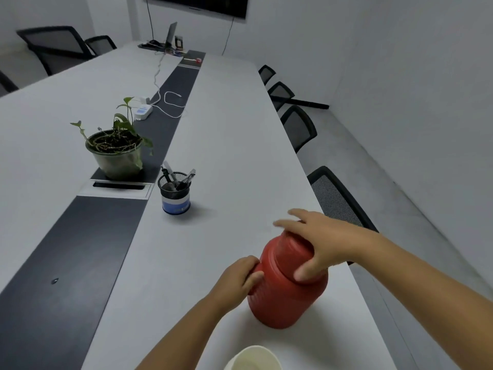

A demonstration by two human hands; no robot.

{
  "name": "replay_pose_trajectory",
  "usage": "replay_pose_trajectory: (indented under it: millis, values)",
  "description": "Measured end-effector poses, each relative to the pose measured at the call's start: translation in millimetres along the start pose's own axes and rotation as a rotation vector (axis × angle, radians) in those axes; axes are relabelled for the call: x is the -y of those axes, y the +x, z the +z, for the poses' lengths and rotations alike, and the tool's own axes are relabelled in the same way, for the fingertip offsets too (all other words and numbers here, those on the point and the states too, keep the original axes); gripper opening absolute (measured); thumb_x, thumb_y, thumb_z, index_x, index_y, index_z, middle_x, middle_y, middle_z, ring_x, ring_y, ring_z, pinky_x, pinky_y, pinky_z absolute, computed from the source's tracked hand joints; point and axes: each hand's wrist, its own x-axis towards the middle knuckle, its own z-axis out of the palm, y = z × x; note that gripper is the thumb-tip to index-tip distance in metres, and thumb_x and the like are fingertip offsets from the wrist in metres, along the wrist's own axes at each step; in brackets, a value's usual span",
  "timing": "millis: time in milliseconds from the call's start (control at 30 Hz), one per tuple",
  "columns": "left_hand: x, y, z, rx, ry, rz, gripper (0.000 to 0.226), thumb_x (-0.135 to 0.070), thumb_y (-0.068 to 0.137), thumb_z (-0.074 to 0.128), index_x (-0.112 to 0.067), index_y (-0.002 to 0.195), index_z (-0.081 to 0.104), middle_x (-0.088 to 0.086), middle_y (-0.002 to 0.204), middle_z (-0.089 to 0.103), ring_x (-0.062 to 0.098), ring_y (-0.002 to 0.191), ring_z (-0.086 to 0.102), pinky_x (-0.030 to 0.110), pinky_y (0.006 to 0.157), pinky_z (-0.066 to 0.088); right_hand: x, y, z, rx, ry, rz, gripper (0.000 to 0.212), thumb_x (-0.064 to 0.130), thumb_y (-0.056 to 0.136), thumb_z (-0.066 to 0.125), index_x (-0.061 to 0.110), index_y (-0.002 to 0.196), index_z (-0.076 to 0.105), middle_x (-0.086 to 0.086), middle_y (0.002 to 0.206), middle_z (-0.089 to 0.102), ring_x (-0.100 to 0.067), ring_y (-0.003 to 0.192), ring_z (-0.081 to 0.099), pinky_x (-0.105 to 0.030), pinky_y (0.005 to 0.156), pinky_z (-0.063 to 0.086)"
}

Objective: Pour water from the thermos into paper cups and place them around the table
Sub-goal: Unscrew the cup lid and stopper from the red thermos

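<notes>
The squat, ribbed red plastic thermos [282, 292] stands upright near the right edge of the long white surface [226, 156], its long axis vertical and its domed cap on top. The right hand [317, 241] lies over the cap, fingers spread round it; the left hand [237, 276] grips the body's left side. A white paper cup [253, 357] waits just nearer, mouth up; the lid probably comes off first.

Red ribbed thermos [282, 292], white paper cup [253, 357], black mesh pen holder [174, 193] with blue band
</notes>
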Motion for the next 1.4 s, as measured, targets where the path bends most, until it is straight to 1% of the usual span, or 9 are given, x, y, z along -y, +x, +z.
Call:
replay_pose_trajectory:
  millis: [133,333,500,633,733,833,1067,1233,1400]
  values:
    - [1.2,0.6,2.1,0.005,-0.003,0.007,0.014,-0.034,0.092,0.041,-0.025,0.083,0.045,-0.014,0.076,0.044,0.011,0.068,0.053,0.036,0.075,0.048,5.1,5.1,3.7,-0.091,-0.135,0.16,0.09,0.069,0.063,0.057,0.031,0.135,0.019,-0.005,0.124,0.042,-0.026,0.103,0.051,-0.03,0.073,0.038]
    - [4.4,2.5,3.0,0.015,0.013,0.009,0.019,-0.027,0.094,0.043,-0.037,0.078,0.039,-0.013,0.077,0.045,0.015,0.073,0.054,0.036,0.077,0.048,-3.1,-9.0,-10.8,-0.239,-0.113,-0.014,0.079,0.049,0.054,0.07,0.037,0.119,0.026,0.005,0.103,0.038,-0.015,0.089,0.04,-0.027,0.071,0.037]
    - [-1.0,1.1,2.0,0.013,0.014,-0.026,0.02,-0.025,0.095,0.043,-0.035,0.078,0.04,-0.011,0.079,0.046,0.017,0.075,0.057,0.035,0.077,0.05,-29.0,-42.6,1.5,-0.295,0.286,0.048,0.067,0.044,0.049,0.075,0.049,0.091,0.023,0.019,0.102,0.036,-0.003,0.088,0.048,-0.016,0.064,0.047]
    - [-10.2,-4.8,-0.5,0.008,0.039,-0.049,0.016,-0.027,0.095,0.042,-0.035,0.081,0.04,-0.01,0.083,0.045,0.019,0.081,0.059,0.036,0.081,0.05,-46.2,-70.4,42.2,-0.514,0.806,0.104,0.08,0.042,0.035,0.076,0.043,0.099,0.028,0.011,0.103,0.043,-0.009,0.086,0.057,-0.013,0.057,0.048]
    - [-22.4,-12.6,-3.3,-0.025,0.123,-0.089,0.023,-0.031,0.094,0.039,-0.022,0.114,0.045,-0.006,0.104,0.04,0.017,0.104,0.052,0.029,0.095,0.041,-42.0,-80.2,61.8,-0.664,1.125,-0.011,0.077,0.017,0.038,0.076,0.037,0.1,0.034,0.0,0.104,0.046,-0.015,0.087,0.058,-0.017,0.058,0.053]
    - [-42.6,-31.4,-14.4,-0.183,-0.08,-0.14,0.025,-0.026,0.096,0.039,-0.026,0.121,0.043,-0.014,0.112,0.039,-0.011,0.097,0.052,0.003,0.085,0.035,-23.5,-78.8,71.0,-0.784,1.099,-0.104,0.079,0.011,0.038,0.076,0.035,0.1,0.035,0.009,0.111,0.046,-0.006,0.096,0.055,-0.01,0.07,0.05]
    - [-74.1,-81.9,-62.6,-0.046,-0.68,-0.394,0.029,-0.032,0.098,0.031,-0.016,0.107,0.054,0.002,0.091,0.07,0.012,0.079,0.069,0.022,0.062,0.053,39.4,-44.0,57.4,-0.722,1.265,-0.426,0.078,0.028,0.04,0.071,0.048,0.107,0.037,0.005,0.108,0.05,0.001,0.089,0.06,-0.013,0.07,0.05]
    - [-52.9,-99.7,-91.9,-0.178,-0.698,-0.496,0.018,-0.013,0.094,0.047,-0.006,0.1,0.062,0.001,0.07,0.072,0.012,0.064,0.067,0.016,0.052,0.049,96.6,11.4,53.8,-0.414,1.201,-0.464,0.069,0.035,0.048,0.069,0.039,0.11,0.037,0.005,0.11,0.051,0.0,0.092,0.059,-0.021,0.08,0.049]
    - [-15.1,-100.3,-105.7,-0.542,-0.549,-0.647,0.022,0.008,0.085,0.044,-0.007,0.083,0.061,0.005,0.051,0.061,0.011,0.039,0.057,0.016,0.043,0.048,99.5,36.4,57.5,-0.445,0.556,-0.297,0.062,0.04,0.072,0.068,0.029,0.126,0.041,0.016,0.131,0.041,-0.003,0.121,0.039,-0.02,0.102,0.029]
